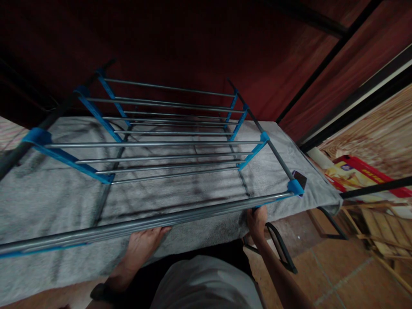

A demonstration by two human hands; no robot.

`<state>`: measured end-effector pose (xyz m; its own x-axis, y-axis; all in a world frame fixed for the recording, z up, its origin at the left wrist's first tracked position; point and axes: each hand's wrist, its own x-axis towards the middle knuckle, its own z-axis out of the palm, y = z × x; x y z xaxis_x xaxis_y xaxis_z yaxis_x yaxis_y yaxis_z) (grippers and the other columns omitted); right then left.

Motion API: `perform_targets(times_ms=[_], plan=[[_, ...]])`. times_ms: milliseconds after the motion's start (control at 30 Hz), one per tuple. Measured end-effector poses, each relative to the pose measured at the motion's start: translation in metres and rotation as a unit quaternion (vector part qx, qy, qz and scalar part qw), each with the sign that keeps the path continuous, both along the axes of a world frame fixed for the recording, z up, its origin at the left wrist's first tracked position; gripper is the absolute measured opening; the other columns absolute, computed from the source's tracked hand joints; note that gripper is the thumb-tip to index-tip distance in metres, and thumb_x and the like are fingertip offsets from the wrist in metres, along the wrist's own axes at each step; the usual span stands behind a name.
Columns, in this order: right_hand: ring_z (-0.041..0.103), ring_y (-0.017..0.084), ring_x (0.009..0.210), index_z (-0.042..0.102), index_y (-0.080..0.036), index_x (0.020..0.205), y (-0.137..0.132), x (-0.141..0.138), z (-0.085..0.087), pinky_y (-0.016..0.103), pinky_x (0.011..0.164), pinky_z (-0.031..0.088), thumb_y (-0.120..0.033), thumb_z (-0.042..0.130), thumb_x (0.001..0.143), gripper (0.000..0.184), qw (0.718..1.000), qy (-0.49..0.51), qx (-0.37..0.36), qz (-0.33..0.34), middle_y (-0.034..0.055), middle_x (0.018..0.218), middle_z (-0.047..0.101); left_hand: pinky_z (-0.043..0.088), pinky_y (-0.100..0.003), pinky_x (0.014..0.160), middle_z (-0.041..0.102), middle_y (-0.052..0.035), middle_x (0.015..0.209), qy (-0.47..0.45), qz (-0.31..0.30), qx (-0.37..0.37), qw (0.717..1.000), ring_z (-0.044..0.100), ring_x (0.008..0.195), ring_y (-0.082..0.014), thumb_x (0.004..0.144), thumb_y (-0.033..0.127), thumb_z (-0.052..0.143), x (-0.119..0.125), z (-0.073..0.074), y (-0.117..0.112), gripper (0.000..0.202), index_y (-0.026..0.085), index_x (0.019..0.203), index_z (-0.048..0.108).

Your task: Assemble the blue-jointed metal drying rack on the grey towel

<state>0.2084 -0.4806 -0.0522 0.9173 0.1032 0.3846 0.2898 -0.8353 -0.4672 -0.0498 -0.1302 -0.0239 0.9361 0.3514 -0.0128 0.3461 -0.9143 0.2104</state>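
A shoe rack (180,144) of grey metal tubes and blue plastic brackets stands on a surface covered with grey cloth (206,189). Its shelves run left to right, and the nearest tubes cross in front of me. My left hand (144,242) lies flat at the cloth's front edge, just under these tubes, with its fingers stretched out and partly hidden behind them. Further right, my right hand (257,219) is closed around the lower front part of the rack, near the right front blue bracket (295,187). Its fingertips are hidden.
Beside the right front bracket lies a dark phone (300,182). Dark red fabric (180,38) hangs behind the rack, with black poles on the right. A red and yellow box (357,176) and wooden slatted pieces (383,227) are at the right, above a tiled floor (337,274).
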Motion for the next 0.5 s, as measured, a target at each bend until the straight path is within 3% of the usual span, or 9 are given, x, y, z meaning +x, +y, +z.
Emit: perform_targets(times_ms=[500], plan=[[0.047,0.027,0.08,0.038,-0.027,0.075,0.0,-0.001,0.011,0.042,0.073,0.04,-0.052,0.035,0.084,0.027,1.0,-0.002,-0.01,0.009,0.0073,0.076,0.049,0.043,-0.028,0.07,0.074,-0.0087,0.085,0.089,-0.025,-0.005,0.996,0.07,0.078,-0.0201,0.1,0.035,0.044,0.003,0.007,-0.006,0.032,0.02,0.095,0.072]])
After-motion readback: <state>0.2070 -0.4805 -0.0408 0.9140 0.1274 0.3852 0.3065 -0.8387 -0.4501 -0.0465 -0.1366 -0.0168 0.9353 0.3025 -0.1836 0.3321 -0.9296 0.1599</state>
